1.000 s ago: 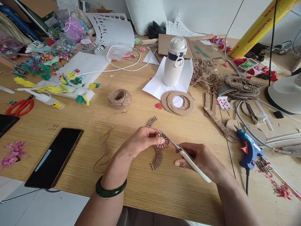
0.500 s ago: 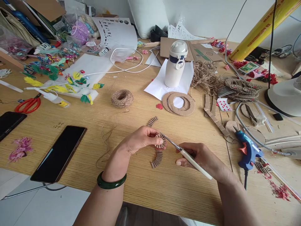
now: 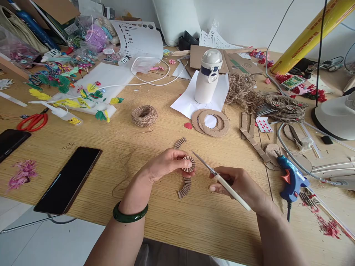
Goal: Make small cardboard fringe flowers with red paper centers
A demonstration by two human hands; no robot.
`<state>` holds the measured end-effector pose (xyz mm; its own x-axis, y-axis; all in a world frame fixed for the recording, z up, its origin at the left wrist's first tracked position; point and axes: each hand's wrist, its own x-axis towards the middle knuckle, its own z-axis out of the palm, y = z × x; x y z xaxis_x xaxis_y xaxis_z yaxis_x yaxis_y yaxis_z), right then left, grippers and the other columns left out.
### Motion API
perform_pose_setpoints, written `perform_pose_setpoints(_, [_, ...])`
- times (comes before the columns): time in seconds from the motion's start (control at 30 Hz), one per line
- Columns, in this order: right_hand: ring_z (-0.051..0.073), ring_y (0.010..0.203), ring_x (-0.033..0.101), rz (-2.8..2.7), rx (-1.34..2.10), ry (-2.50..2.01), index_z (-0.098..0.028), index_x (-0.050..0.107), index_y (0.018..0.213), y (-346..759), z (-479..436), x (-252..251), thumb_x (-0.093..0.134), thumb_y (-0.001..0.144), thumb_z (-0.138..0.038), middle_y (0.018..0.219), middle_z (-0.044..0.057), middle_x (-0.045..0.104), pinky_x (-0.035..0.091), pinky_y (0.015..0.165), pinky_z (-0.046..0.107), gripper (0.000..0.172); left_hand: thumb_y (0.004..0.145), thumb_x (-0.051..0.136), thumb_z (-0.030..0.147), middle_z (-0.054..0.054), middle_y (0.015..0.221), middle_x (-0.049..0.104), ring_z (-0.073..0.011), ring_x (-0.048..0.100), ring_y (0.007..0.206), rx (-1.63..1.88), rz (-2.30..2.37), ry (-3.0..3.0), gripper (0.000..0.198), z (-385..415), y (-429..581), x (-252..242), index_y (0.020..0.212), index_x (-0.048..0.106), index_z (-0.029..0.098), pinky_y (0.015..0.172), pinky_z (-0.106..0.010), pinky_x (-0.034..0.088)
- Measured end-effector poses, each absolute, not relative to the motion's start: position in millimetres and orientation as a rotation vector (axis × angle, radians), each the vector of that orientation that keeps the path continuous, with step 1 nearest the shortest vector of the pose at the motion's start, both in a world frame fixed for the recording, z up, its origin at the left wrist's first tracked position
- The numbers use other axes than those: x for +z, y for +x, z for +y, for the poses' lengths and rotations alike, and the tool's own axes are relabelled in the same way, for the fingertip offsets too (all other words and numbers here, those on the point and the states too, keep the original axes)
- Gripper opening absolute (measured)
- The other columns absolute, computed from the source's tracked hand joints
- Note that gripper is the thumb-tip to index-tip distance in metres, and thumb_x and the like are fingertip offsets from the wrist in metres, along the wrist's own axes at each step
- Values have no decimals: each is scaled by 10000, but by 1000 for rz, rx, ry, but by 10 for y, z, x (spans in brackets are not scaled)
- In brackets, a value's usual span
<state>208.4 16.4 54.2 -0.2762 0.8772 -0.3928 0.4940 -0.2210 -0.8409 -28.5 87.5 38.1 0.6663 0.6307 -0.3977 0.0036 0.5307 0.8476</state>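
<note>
Item: round disc of pleated brown corrugated cardboard [image 3: 189,164], raised above the tabletop near the middle of the work area. Left hand [image 3: 170,164] pinches it, thumb across the face and fingers largely hidden behind, a grip that probably steadies it while leaving the outer edge exposed.

Item: slim white-handled metal tool [image 3: 233,192], pointed tip just beside the disc, apart from it. Right hand [image 3: 238,184] holds it with fingers closed about the handle; how they sit underneath cannot be told. The slant seems to keep the point towards the disc's rim.

Item: curved strip of ribbed brown cardboard [image 3: 181,142], flat on the wood beyond the left hand; a second, darker ribbed arc [image 3: 185,189] lies nearer the person. Whether they join under the hand cannot be told.

Item: wound ball of tan twine [image 3: 144,116], beyond the left hand.

Item: blue glue gun with orange trigger [image 3: 294,179], lying right of the right hand, presumably for easy reach.
</note>
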Motion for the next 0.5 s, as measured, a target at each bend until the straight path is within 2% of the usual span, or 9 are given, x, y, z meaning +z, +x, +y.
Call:
perform_pose_setpoints(0.27, [105, 559, 387, -1574, 1546, -1561, -152, 658, 932, 2106, 178, 543, 769, 725, -591, 628, -38, 466, 315, 482, 236, 498, 770, 759, 295, -101, 801, 750, -194, 704, 753, 512, 844, 1002, 185, 856, -241, 374, 772, 749, 111, 707, -318, 585])
perform_pose_setpoints(0.5, [115, 586, 445, -1513, 1563, -1517, -156, 634, 989, 2175, 177, 546, 738, 772, -580, 668, -19, 517, 370, 512, 243, 488, 751, 769, 284, -139, 921, 764, -234, 723, 870, 719, 921, 875, 233, 863, -195, 305, 852, 771, 75, 844, -372, 590])
